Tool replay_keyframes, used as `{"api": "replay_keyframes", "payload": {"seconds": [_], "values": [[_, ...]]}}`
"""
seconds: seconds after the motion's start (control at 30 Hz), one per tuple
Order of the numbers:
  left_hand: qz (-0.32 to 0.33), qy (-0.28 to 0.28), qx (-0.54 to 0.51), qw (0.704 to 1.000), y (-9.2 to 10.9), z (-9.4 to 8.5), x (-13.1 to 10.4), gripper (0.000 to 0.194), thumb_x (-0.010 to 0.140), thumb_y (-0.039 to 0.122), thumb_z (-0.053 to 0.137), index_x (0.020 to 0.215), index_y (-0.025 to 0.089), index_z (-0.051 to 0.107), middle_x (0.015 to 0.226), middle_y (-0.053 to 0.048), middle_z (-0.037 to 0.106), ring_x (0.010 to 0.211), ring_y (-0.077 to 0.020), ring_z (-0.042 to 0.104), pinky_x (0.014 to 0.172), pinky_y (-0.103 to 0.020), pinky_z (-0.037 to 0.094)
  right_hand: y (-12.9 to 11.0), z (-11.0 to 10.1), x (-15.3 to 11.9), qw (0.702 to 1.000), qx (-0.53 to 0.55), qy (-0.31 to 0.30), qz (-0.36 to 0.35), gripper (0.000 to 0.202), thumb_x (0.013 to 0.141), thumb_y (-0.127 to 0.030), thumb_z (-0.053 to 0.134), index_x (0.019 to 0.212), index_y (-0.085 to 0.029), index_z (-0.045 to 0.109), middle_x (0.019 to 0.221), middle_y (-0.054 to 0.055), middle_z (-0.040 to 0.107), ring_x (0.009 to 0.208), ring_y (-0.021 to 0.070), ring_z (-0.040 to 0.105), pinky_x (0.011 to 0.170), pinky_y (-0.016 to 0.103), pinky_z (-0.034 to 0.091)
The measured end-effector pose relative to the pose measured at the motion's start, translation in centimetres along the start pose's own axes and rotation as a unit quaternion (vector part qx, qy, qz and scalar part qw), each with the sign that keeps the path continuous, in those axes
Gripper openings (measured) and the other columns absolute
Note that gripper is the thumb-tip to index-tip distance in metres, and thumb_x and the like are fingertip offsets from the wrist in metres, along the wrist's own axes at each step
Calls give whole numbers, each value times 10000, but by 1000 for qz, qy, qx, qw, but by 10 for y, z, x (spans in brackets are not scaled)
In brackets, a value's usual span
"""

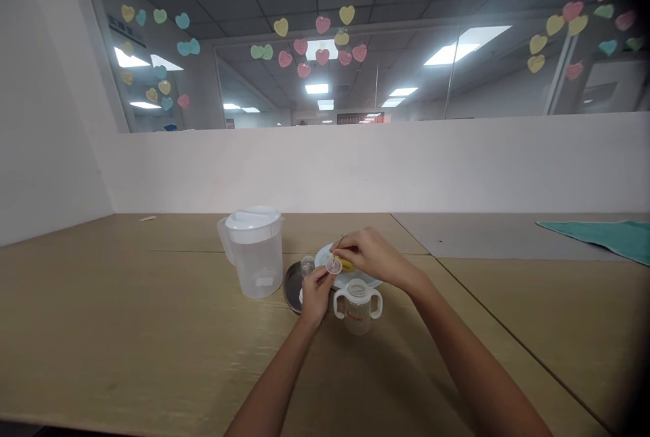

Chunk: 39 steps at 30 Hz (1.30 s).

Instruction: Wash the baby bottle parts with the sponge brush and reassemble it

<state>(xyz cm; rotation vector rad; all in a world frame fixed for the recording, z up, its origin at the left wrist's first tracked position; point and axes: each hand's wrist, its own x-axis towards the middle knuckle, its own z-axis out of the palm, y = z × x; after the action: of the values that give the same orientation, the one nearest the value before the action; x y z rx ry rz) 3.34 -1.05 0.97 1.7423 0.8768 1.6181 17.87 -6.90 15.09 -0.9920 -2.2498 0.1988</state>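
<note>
Between the fingers of my left hand (317, 293) is a clear bottle nipple (334, 265), its round open base facing up. My right hand (373, 255) pinches a thin stick-like tool (341, 240), its lower end at the nipple's opening; I cannot make out its tip. Just below my hands stands a clear baby bottle (357, 311) with two white handles, upright and without a cap. A white plate (363, 282) with something yellow (347, 265) on it lies behind the bottle, partly hidden by my hands.
Left of my hands stands a lidded translucent pitcher (257, 261). A dark round tray (292, 286) sits beside it, with a clear dome-shaped cap (307, 265) near its edge. A green cloth (604, 237) lies at the far right. Behind the table (126, 328) rises a white wall (325, 169) with windows.
</note>
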Motion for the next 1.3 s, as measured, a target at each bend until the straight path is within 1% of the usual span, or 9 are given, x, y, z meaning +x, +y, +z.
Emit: {"api": "replay_keyframes", "payload": {"seconds": [0.13,0.23,0.37,0.5,0.7,0.83,1.0,1.2,1.3], "values": [[-16,1,-12,1000,-3,0,0,291,769,380,584,848,128,704,828,-58,682,751,-168,585,694,-264,465,1,-1,0,1000,-27,10,-9,263,844,-261,486,722,-150,692,673,38,657,613,127,535,579,231,342],[-26,4,-22,999,-3,0,-1,288,761,386,596,797,120,701,824,-59,679,738,-159,578,686,-251,460,2,-4,-1,998,-65,17,3,280,857,-247,465,736,-142,695,681,51,666,610,123,541,582,227,343],[-26,5,-38,999,0,0,-1,292,753,389,611,828,123,706,824,-57,678,725,-152,569,680,-246,452,3,-8,-2,994,-110,23,17,280,858,-234,466,732,-146,700,695,67,676,621,130,558,595,225,350],[-28,7,-31,999,0,0,0,278,753,380,614,804,124,710,797,-50,675,703,-146,560,663,-241,446,4,-11,-3,990,-134,31,22,285,857,-226,463,721,-155,703,699,68,680,626,135,568,598,227,346],[-27,2,-29,999,-4,0,0,294,760,377,609,894,135,709,866,-63,684,761,-163,581,704,-257,457,4,-14,-3,988,-148,19,34,314,855,-215,459,632,-149,669,639,51,656,569,112,523,544,228,294],[-24,6,-24,999,-5,0,0,305,755,384,612,898,133,710,835,-58,686,756,-164,587,695,-257,462,3,-11,-3,988,-149,17,40,300,842,-230,478,613,-149,655,622,38,642,549,100,500,521,228,263],[-31,8,-19,999,0,1,-2,310,747,391,614,878,130,717,778,-48,689,694,-153,583,650,-246,461,1,-3,-2,984,-170,-9,46,305,824,-261,487,584,-162,647,536,14,599,497,96,457,486,239,224],[-30,7,-19,999,2,1,-2,294,742,380,613,867,138,723,783,-51,692,719,-162,587,688,-258,460,3,5,2,976,-209,-25,61,229,803,-273,522,667,-190,686,642,27,667,570,115,540,507,231,268],[-22,2,-7,1000,-1,0,-3,288,754,370,596,875,142,723,764,-40,686,705,-156,572,671,-248,442,3,11,4,967,-243,-36,65,223,801,-300,528,697,-193,693,693,44,685,630,137,581,525,229,296]]}}
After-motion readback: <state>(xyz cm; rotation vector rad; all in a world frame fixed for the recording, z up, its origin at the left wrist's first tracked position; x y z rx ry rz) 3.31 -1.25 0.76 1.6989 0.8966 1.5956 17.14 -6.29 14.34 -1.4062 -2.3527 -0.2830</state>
